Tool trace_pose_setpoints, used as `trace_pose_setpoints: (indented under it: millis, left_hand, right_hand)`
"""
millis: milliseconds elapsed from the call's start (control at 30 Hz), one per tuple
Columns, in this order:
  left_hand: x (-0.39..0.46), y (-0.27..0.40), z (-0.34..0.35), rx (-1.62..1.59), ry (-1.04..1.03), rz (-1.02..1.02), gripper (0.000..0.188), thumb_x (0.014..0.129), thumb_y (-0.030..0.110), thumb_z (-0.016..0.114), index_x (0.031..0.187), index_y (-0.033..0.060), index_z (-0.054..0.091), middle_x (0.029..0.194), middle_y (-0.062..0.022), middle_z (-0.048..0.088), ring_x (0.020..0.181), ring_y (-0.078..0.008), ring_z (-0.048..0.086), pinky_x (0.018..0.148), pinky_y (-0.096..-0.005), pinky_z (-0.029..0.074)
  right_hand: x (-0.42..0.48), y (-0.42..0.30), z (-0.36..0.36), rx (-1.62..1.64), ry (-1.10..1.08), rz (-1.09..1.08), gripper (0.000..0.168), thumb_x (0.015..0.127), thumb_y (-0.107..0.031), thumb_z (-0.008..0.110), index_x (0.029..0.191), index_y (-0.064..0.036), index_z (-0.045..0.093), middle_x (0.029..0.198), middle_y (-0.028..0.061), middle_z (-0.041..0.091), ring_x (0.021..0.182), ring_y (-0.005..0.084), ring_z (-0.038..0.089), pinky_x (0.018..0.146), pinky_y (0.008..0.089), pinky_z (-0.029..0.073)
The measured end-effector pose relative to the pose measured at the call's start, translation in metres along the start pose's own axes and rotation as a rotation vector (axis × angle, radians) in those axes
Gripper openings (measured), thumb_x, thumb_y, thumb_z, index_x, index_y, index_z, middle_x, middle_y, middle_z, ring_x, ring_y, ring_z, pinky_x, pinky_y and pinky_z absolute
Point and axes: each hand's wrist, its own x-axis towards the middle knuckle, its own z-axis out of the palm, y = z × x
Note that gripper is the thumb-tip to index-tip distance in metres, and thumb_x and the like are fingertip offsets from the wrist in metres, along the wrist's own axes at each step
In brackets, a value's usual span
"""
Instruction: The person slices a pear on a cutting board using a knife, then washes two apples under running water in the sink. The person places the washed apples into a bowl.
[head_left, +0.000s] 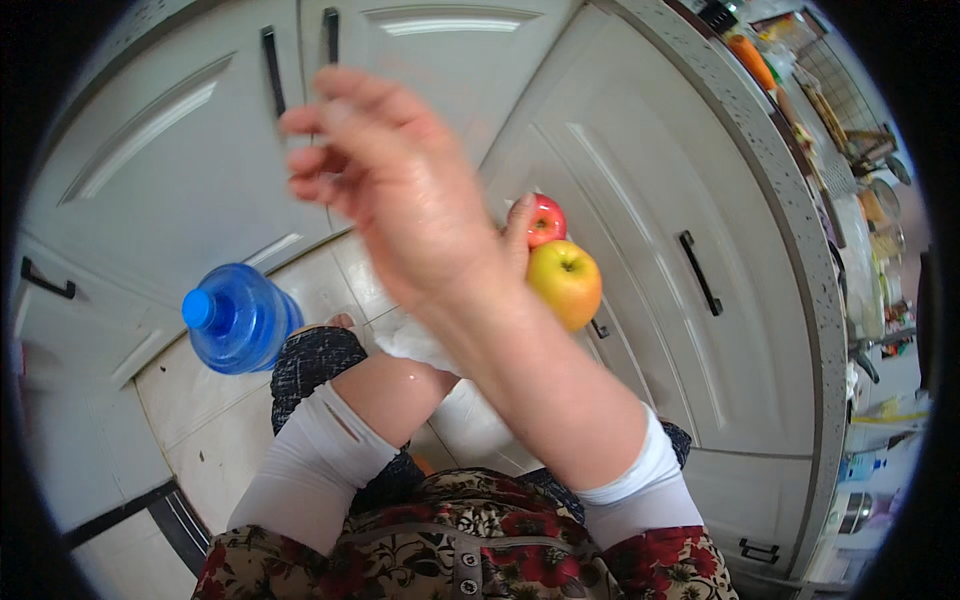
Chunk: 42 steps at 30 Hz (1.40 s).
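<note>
My right hand (397, 172) is raised in front of the cabinet doors, blurred, with loosely curled fingers apart and nothing visible in them. Its forearm crosses over my left forearm and hides much of what lies beneath. Beyond it, my left hand (517, 234) shows only in part, the thumb pressed on a red apple (548, 222). A larger yellow apple (565, 283) with an orange blush touches the red one on the near side; what supports it is hidden. White crumpled material (469, 424), perhaps a plastic bag, shows on both sides of my forearms.
A blue water-cooler bottle (244, 319) stands on the tiled floor (217, 420) at left. White cabinet doors (172, 150) and drawer fronts (637, 187) with black handles surround me. Along the right runs a speckled countertop edge (776, 187), with a carrot (751, 61) and kitchen items on the counter.
</note>
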Motion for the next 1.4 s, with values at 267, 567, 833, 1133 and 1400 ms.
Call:
trace_pose_setpoints:
  millis: [267, 567, 833, 1133, 1400]
  left_hand:
    - [-0.005, 0.002, 0.006, -0.214, -0.083, -0.056, 0.070, 0.084, 0.067, 0.053, 0.120, 0.0068, 0.050, 0.112, -0.0112, 0.058, 0.093, -0.0196, 0.060, 0.082, -0.0404, 0.053]
    - [-0.016, 0.009, 0.006, -0.210, -0.119, -0.110, 0.070, 0.083, 0.067, 0.055, 0.118, 0.0054, 0.051, 0.104, -0.0104, 0.059, 0.092, -0.0209, 0.060, 0.084, -0.0400, 0.051]
    - [-0.018, 0.013, 0.023, -0.259, -0.120, -0.034, 0.069, 0.082, 0.068, 0.056, 0.108, 0.0040, 0.055, 0.092, -0.0112, 0.063, 0.083, -0.0222, 0.064, 0.077, -0.0400, 0.055]
    - [-0.019, 0.011, 0.020, -0.136, -0.101, -0.044, 0.065, 0.087, 0.061, 0.054, 0.118, 0.0048, 0.049, 0.100, -0.0101, 0.061, 0.087, -0.0181, 0.061, 0.081, -0.0361, 0.052]
    - [-0.031, 0.018, 0.005, -0.100, -0.005, 0.034, 0.063, 0.089, 0.061, 0.050, 0.121, 0.0080, 0.049, 0.111, -0.0089, 0.057, 0.096, -0.0153, 0.058, 0.090, -0.0353, 0.048]
  right_hand:
    - [-0.029, 0.067, -0.034, 0.716, 0.327, 0.433, 0.039, 0.097, -0.034, 0.049, 0.122, -0.005, 0.041, 0.099, 0.0107, 0.058, 0.081, 0.0184, 0.055, 0.075, 0.0343, 0.049]
    - [-0.034, 0.030, -0.022, 0.796, 0.218, 0.318, 0.055, 0.097, -0.044, 0.048, 0.136, -0.009, 0.033, 0.097, 0.0055, 0.055, 0.077, 0.0160, 0.052, 0.072, 0.0311, 0.046]
    - [-0.033, 0.045, -0.028, 0.793, 0.204, 0.329, 0.063, 0.096, -0.047, 0.049, 0.143, -0.011, 0.027, 0.095, 0.0044, 0.054, 0.074, 0.0137, 0.049, 0.070, 0.0311, 0.045]
    - [-0.042, 0.044, -0.031, 0.736, 0.428, 0.374, 0.036, 0.097, -0.039, 0.051, 0.116, -0.008, 0.045, 0.095, 0.0082, 0.057, 0.075, 0.0190, 0.054, 0.070, 0.0327, 0.047]
    - [-0.067, -0.014, -0.022, -0.298, 0.132, 0.057, 0.023, 0.090, -0.021, 0.058, 0.109, -0.009, 0.058, 0.087, 0.0039, 0.058, 0.073, 0.0160, 0.058, 0.076, 0.0398, 0.049]
